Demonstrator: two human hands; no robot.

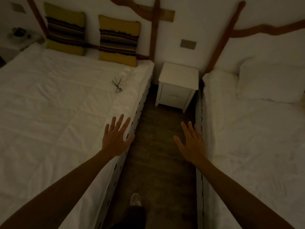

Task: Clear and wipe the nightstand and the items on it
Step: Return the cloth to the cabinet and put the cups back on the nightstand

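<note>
White nightstand (179,80): stands at the wall between two beds, top bare.
Left hand (115,138): grip released, fingers spread, above left bed (49,104) edge.
Right hand (191,142): grip released, over wooden floor (158,146).

No readable text, labels or numbers show anywhere.

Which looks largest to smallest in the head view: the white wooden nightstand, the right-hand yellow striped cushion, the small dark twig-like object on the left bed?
1. and 2. White wooden nightstand and right-hand yellow striped cushion: they look alike, so unranked.
3. Small dark twig-like object: clearly smallest.
</note>
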